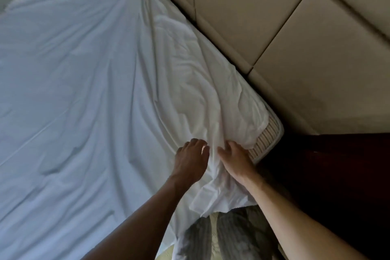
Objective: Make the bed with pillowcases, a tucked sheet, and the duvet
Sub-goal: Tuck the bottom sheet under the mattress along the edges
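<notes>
Here the white sheet (pixel 84 82) lies spread over the bed across the left and centre of the frame, creased in long folds and bunched toward the mattress corner (pixel 268 139) at centre right, where ribbed beige edging shows uncovered. The right hand (pixel 236 160) rests flat on the bunched cloth beside that corner, fingers fairly straight. The left hand (pixel 191 160) touches the sheet with bent fingers; whether it pinches cloth I cannot tell.

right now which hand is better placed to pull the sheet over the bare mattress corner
Probably the right. The right hand lies on the sheet just beside the exposed mattress corner; the left hand sits farther in, across a fold.
</notes>
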Tool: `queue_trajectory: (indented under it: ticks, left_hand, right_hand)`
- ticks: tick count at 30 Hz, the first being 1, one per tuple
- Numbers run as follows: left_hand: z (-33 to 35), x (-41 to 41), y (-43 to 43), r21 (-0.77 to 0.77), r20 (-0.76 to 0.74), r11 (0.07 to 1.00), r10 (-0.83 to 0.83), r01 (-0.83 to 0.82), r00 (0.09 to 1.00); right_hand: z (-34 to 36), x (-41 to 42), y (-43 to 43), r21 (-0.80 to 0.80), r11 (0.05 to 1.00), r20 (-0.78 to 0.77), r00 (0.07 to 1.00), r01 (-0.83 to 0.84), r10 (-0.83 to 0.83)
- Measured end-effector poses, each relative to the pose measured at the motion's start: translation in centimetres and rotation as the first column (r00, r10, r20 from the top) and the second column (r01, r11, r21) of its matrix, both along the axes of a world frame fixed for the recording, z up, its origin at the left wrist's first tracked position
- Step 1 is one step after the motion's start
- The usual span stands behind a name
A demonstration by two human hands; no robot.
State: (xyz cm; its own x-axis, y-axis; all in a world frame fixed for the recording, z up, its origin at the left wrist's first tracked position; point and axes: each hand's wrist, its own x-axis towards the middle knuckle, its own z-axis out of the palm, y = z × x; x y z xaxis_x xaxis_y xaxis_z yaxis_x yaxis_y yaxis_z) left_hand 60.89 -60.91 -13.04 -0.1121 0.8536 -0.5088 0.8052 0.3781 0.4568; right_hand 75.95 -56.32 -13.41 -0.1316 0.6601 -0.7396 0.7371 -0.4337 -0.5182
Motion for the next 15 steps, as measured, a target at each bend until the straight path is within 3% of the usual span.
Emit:
queue_trajectory:
  ticks: [3,5,7,12,15]
  left_hand:
    - [-2.2,0.0,1.9,-0.225,0.125,0.936,0.302,-0.27,0.945]
    - [-3.3,0.1,2.9,-0.316,0.133,0.89,0.386,-0.33,0.913]
    - [-3.8,0.6,3.5,-0.37,0.092,0.868,0.39,-0.332,0.916]
    - [-3.5,2.4,5.4,-0.447,-0.014,0.834,0.353,-0.322,0.936]
    - [-4.3,2.8,6.1,-0.408,-0.059,0.849,0.342,-0.335,0.938]
  right_hand:
    - [-1.4,-0.5,-0.1,-0.103,0.989,-0.089,0.989,0.11,-0.119]
    - [-2.3,-0.5,-0.5,-0.217,0.957,-0.128,0.966,0.192,-0.223]
    - [-3.1,-0.5,-0.7,-0.267,0.937,-0.161,0.948,0.227,-0.275]
    - [-3.2,-1.0,-1.3,-0.152,0.964,-0.291,0.923,0.217,-0.253]
    - [-2.3,-0.3,-1.4,-0.066,0.975,-0.233,0.946,0.214,-0.223]
